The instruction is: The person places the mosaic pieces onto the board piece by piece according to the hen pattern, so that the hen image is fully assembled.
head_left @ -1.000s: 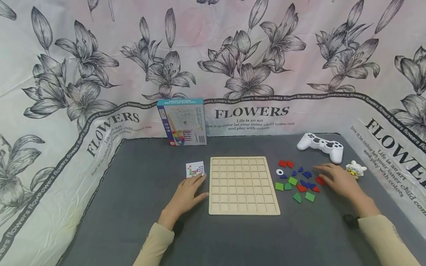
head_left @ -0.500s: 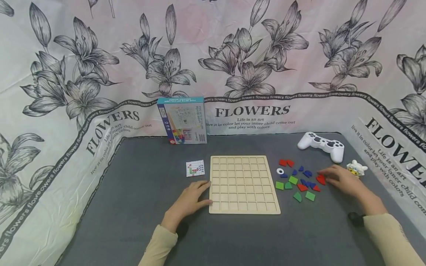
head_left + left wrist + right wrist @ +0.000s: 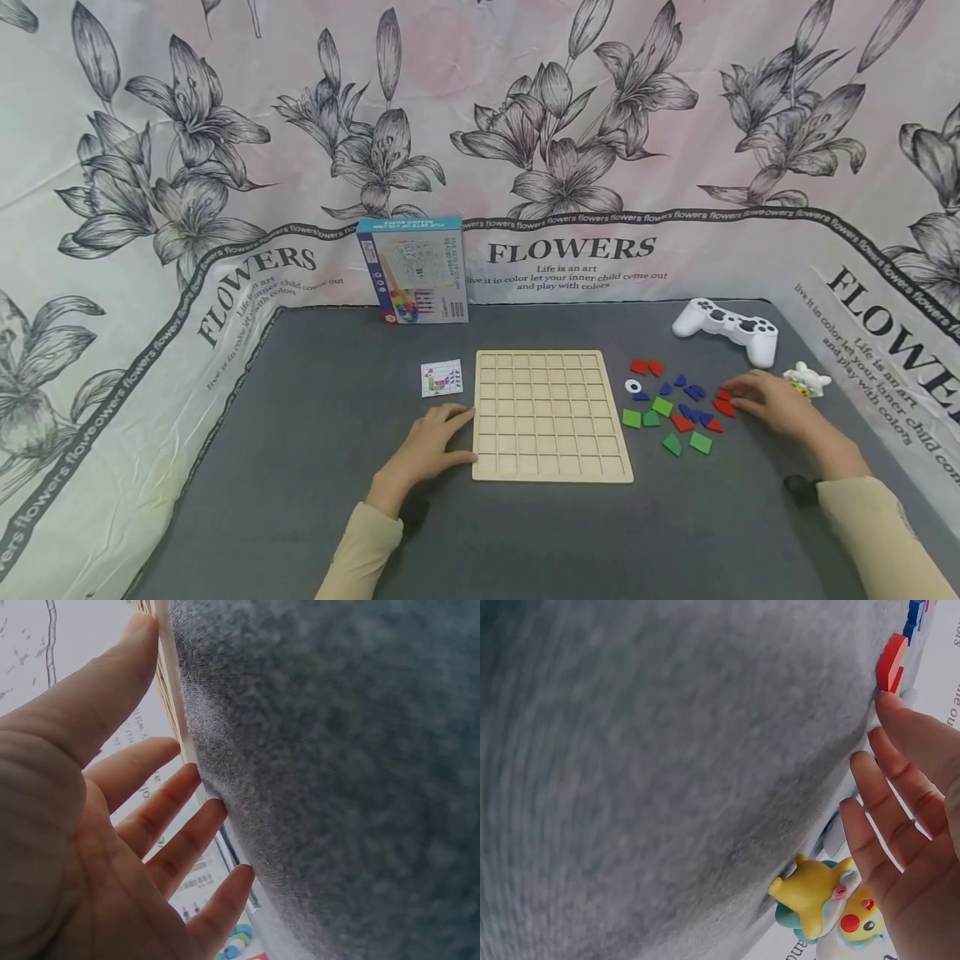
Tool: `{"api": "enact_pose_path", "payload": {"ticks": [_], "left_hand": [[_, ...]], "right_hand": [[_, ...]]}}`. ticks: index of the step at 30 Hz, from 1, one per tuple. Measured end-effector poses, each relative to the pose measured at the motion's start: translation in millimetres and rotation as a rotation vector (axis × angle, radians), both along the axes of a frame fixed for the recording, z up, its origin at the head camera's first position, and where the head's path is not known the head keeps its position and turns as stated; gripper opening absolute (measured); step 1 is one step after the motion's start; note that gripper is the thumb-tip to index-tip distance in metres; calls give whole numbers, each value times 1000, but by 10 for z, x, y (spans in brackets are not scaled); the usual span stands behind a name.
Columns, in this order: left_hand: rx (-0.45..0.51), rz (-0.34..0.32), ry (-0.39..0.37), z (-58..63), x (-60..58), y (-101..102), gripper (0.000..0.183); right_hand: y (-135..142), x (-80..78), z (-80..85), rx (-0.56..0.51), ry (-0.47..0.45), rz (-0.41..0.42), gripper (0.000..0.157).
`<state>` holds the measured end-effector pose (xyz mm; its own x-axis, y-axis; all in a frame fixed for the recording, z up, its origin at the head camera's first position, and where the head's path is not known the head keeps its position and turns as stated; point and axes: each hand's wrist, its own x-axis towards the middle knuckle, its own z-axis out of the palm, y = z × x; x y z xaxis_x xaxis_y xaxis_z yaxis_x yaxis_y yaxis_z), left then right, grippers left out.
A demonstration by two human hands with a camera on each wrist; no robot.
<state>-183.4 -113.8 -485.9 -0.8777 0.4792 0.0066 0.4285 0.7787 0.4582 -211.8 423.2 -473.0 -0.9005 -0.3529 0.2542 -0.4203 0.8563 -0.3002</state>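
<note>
The left hand (image 3: 429, 444) is at the left edge of a wooden grid board (image 3: 551, 417), its thumb and fingertips at the rim. In the left wrist view, the left hand (image 3: 142, 825) has spread, relaxed fingers and holds nothing. Above it lies a small printed pattern card (image 3: 441, 378). The right hand (image 3: 772, 406) rests at the right side of a scatter of coloured pieces. Its fingertips are at two red pieces (image 3: 723, 408). In the right wrist view, the thumb of the right hand (image 3: 922, 795) touches a red piece (image 3: 891, 664); its other fingers are loosely extended.
Green pieces (image 3: 701, 442), blue pieces (image 3: 695, 392) and a white ring (image 3: 633, 387) lie right of the board. A white game controller (image 3: 727, 329) and a small yellow-and-white figurine (image 3: 807, 380) stand beyond the right hand. A box (image 3: 416, 271) leans against the flowered cloth.
The left hand has moved off the card to the board's left edge. The right hand has come down to the red pieces, and a second red piece now shows by its fingertips.
</note>
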Motion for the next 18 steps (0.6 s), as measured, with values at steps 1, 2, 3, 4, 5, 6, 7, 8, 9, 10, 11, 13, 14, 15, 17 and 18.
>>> {"api": "enact_pose_path", "payload": {"ticks": [1,2,3,4,5,6,7,8,9,10,11,13,14,15,17,18], "left_hand": [[1,0,-2,5,-2,2,70],[3,1,-3,12,-2,5,70],[4,1,-5,18,-5,8,70],[0,1,-6,23,-7,11,71],[-4,2,-8,29,-10,14,71],[-6,1,-11,30,-15,18,71],[-9,3,-16,32,-20,20,71],[-9,7,-19,33,-27,23,71],[-7,10,-25,32,-38,25,71],[-2,12,-30,30,-49,25,71],[2,17,-34,26,-65,25,72],[13,29,-46,19,-98,27,74],[20,34,-52,17,-112,27,75],[26,39,-58,17,-124,27,77],[31,46,-67,12,-142,27,79],[32,46,-71,13,-148,26,80]], "right_hand": [[-5,-5,6,-6,-2,-5,23],[-13,-12,11,-7,2,-12,23],[-23,-19,21,-13,-1,-18,22],[-37,-28,32,-14,1,-23,22],[-56,-36,44,-13,8,-32,22],[-77,-48,58,-14,12,-31,21],[-103,-58,72,-17,14,-29,21],[-131,-66,87,-15,17,-31,21],[-161,-72,103,-17,16,-35,21],[-193,-81,114,-16,14,-36,21],[-222,-91,126,-20,3,-41,21],[-288,-111,154,-30,-29,-50,21],[-323,-123,167,-34,-51,-59,22],[-359,-138,178,-41,-77,-64,23],[-433,-171,190,-49,-118,-74,25],[-476,-184,197,-55,-130,-74,25]]}}
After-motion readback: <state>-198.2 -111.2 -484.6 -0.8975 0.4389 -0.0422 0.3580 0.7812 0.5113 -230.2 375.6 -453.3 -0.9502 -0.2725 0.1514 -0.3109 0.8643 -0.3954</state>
